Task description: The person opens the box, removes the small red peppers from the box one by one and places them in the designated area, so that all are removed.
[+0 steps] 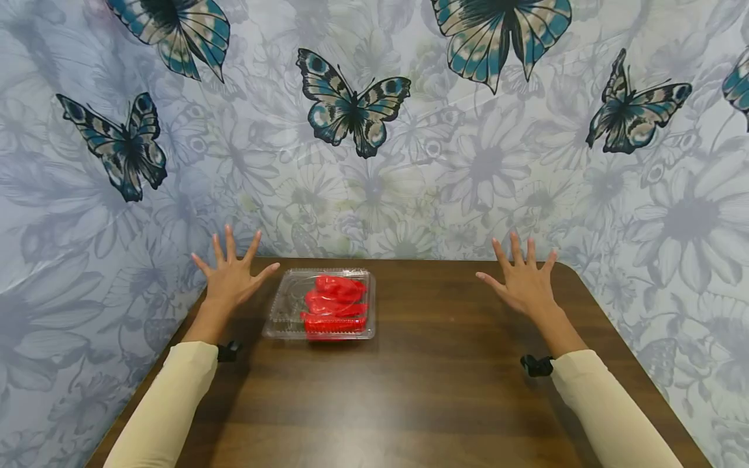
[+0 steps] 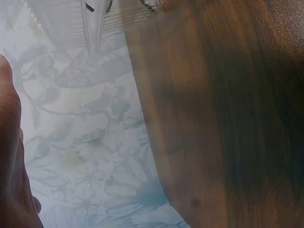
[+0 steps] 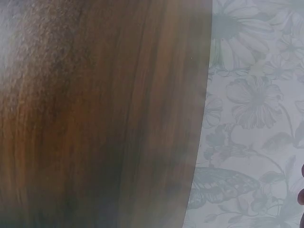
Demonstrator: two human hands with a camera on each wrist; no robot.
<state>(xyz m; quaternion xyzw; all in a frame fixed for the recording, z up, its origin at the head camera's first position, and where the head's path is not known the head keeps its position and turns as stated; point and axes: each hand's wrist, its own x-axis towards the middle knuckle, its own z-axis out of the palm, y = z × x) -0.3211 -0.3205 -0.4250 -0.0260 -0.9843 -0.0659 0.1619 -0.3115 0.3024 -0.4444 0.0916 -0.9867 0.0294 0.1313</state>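
Observation:
A clear plastic clamshell box [image 1: 285, 304] stands on the brown wooden table, left of the middle. Glossy red, folded-looking pieces [image 1: 335, 304] lie stacked inside, mostly towards its right side. Just left of the box hovers my left hand [image 1: 230, 279], fingers spread wide and nothing held; its thumb points towards the box. Over the table's far right part, my right hand [image 1: 526, 283] is spread the same way and holds nothing. The left wrist view catches part of the box [image 2: 66, 23] at the top and the side of the left hand [image 2: 12, 156].
Behind the wooden table [image 1: 433, 364] hangs a pale floral cloth [image 1: 404, 195] with teal butterflies, which also runs down both sides. The table's far right corner is rounded. Dark wrist straps [image 1: 536, 366] show at both cream sleeves [image 1: 603, 396].

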